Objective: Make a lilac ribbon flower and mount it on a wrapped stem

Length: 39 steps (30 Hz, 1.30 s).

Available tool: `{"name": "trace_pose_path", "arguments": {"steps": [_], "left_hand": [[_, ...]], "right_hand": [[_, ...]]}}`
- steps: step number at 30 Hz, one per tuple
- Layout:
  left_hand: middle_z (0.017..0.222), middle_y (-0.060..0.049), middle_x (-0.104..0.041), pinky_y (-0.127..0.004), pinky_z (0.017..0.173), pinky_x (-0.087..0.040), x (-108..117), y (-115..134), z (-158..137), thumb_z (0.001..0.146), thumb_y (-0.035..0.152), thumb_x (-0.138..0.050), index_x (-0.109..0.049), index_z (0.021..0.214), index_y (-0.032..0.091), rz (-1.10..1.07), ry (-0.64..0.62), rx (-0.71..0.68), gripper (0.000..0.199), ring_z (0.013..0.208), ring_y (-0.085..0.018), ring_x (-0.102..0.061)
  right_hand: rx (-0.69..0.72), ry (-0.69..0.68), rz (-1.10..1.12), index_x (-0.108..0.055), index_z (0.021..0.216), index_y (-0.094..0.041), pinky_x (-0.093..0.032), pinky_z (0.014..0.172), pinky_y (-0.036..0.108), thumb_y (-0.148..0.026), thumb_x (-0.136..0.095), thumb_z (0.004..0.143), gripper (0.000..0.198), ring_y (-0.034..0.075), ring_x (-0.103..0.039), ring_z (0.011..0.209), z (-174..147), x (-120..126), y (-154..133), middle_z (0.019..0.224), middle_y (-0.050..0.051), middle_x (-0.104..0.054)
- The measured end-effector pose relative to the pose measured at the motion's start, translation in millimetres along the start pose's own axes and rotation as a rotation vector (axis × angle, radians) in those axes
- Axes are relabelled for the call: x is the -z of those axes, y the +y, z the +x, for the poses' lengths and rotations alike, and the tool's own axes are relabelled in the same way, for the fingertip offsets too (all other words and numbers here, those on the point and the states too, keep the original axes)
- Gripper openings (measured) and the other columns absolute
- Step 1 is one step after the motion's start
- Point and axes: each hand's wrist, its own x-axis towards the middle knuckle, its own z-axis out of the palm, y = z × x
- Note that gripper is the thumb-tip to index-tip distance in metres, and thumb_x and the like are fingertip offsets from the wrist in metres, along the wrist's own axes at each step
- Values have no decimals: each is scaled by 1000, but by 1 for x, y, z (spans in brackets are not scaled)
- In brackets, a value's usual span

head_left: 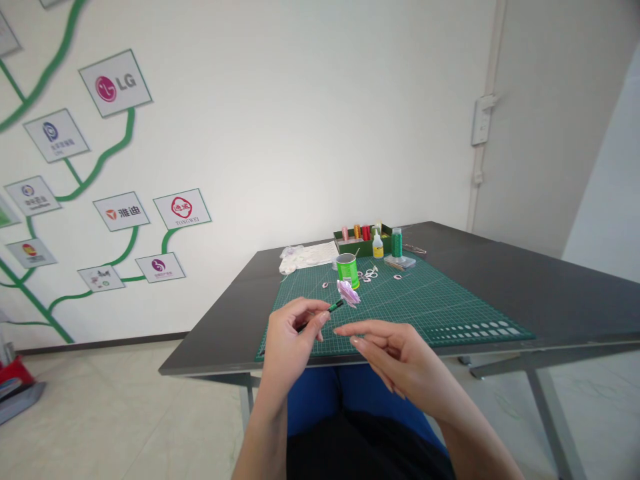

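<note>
Between its thumb and fingers, my left hand (303,330) grips a thin dark stem with a bright green section. At the upper end of that stem is a pale purple artificial flower (349,293), tilted to the right above the mat. Just right of the stem, my right hand (387,350) points leftward, its index finger extended and its thumb tip close beneath. Whatever may lie between those fingertips is too small to make out. Behind the flower stands a bright green can (348,269) with a thin stick in it.
White-handled scissors (369,273) and loose petal pieces (397,277) lie on the green cutting mat (400,303). Farther back are a glue bottle (378,245), a green thread spool (397,243), a box of spools (340,239) and white paper (315,257). A wall rises behind the dark table (225,313).
</note>
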Motion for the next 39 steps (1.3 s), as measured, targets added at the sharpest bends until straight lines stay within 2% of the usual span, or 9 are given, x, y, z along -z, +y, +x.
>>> {"name": "trace_pose_path", "arguments": {"steps": [7, 12, 18, 23, 26, 30, 35, 39], "left_hand": [[70, -2, -71, -22, 51, -48, 0, 0, 0, 83, 24, -75, -82, 84, 15, 46, -28, -19, 12, 51, -11, -62], [74, -4, -72, -22, 54, -51, -1, 3, -2, 85, 23, -72, -82, 85, 16, 108, -94, -39, 12, 54, -13, -65], [73, -4, -72, -22, 54, -49, -3, 6, -4, 89, 23, -72, -81, 82, 17, 143, -175, -75, 13, 54, -12, -63], [71, -4, -75, -23, 55, -50, -5, 10, -8, 89, 21, -75, -80, 81, 18, 144, -197, -78, 10, 56, -15, -65], [71, -4, -76, -23, 55, -50, -5, 12, -9, 89, 18, -76, -80, 80, 18, 169, -197, -95, 10, 56, -15, -66], [73, -5, -78, -23, 57, -51, -5, 14, -10, 90, 17, -75, -81, 81, 18, 189, -195, -119, 11, 58, -15, -68], [72, -5, -77, -22, 58, -50, -4, 16, -12, 90, 17, -76, -80, 80, 18, 186, -194, -145, 11, 58, -15, -68], [71, -4, -75, -22, 56, -51, -1, 16, -11, 90, 17, -74, -80, 80, 17, 161, -152, -154, 12, 57, -14, -67]], "right_hand": [[43, -69, -5, -81, 120, -10, -21, 40, 21, -47, -63, 104, 45, 7, -32, 41, -18, 4, -16, 49, -9, -39], [147, -99, -69, -84, 113, -12, -19, 39, 20, -44, -63, 106, 40, 6, -31, 40, -18, 17, -35, 50, -8, -40], [252, -116, -136, -86, 111, -15, -21, 37, 20, -35, -69, 102, 28, 6, -31, 38, 9, 35, -77, 49, -8, -41], [303, -109, -233, -88, 111, -16, -20, 38, 22, -37, -70, 98, 31, 7, -34, 37, 46, 47, -97, 44, -7, -41], [306, -123, -274, -87, 115, -15, -20, 39, 22, -36, -68, 97, 33, 8, -35, 38, 69, 57, -92, 43, -8, -41], [256, -141, -276, -85, 115, -13, -19, 40, 22, -34, -69, 96, 32, 7, -34, 39, 93, 66, -73, 43, -10, -42], [136, -145, -222, -84, 114, -12, -19, 43, 22, -35, -69, 94, 34, 7, -32, 39, 108, 68, -34, 43, -10, -43], [15, -163, -204, -83, 112, -9, -18, 43, 22, -37, -71, 90, 38, 7, -28, 39, 106, 62, 2, 43, -10, -44]]}}
